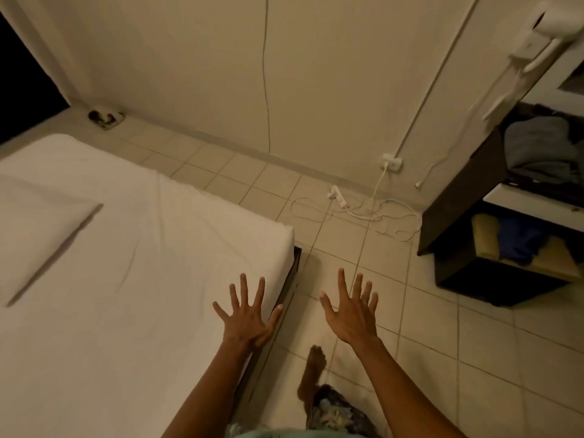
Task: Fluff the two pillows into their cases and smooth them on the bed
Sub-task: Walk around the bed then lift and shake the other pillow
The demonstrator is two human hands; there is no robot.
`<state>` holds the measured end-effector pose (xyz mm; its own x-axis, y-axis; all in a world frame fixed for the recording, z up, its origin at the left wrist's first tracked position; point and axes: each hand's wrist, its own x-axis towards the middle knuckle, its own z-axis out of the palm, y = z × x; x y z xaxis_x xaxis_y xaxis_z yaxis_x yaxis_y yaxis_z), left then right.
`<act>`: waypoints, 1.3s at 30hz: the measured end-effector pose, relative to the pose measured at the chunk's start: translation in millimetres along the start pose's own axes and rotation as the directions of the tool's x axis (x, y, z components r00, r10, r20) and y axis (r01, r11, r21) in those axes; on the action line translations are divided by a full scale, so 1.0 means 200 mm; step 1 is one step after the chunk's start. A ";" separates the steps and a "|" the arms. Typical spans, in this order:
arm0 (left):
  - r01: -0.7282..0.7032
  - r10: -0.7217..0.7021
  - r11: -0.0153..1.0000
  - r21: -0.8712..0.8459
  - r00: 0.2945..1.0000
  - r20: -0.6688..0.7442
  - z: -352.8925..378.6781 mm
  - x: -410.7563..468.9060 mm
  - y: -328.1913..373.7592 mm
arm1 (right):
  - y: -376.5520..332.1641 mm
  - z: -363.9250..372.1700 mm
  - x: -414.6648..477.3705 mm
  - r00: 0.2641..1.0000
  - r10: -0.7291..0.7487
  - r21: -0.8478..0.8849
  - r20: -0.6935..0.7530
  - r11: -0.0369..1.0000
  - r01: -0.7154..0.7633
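Observation:
A bed (177, 235) with a white sheet fills the left half of the view. One white pillow (41, 235) lies flat on it at the far left, partly cut off by the frame edge. No second pillow shows. My left hand (248, 317) is held out with fingers spread, above the bed's right edge, holding nothing. My right hand (352, 311) is spread the same way over the tiled floor beside the bed, also empty. Both hands are well away from the pillow.
Tiled floor (442, 343) runs along the bed's right side. A power strip (339, 197) and loose white cables lie near the wall. A dark shelf unit (458, 200) with clothes stands at the right. My bare foot (316, 358) is on the floor below my hands.

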<state>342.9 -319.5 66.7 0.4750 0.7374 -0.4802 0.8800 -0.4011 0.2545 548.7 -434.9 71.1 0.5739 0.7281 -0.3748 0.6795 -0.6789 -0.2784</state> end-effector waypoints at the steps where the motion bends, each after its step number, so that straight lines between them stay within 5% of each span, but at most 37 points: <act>1: 0.014 -0.014 1.000 -0.002 1.000 0.000 -0.04 0.08 0.06 | 0.02 -0.06 0.10 1.000 0.006 0.004 0.006 1.000 -0.006; 20: 0.000 0.002 1.000 0.026 0.997 -0.081 -0.68 1.70 0.90 | 0.17 -0.84 1.99 0.977 -0.206 -0.146 0.063 0.966 0.213; 31: 0.266 -0.274 0.961 -0.074 0.954 -0.121 -1.07 2.50 1.07 | -0.11 -1.17 3.05 0.904 -0.379 -0.233 0.198 0.878 0.419; 39: 0.472 -0.503 0.856 -0.212 0.855 -0.129 -1.39 3.00 1.03 | -0.53 -1.28 3.77 0.760 -0.556 -0.272 0.337 0.715 0.644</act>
<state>811.0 191.8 65.1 -0.0361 0.9022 -0.4299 0.9782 0.1200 0.1696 1027.1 210.1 43.8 -0.0958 0.8986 -0.4282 0.9797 0.0091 -0.2001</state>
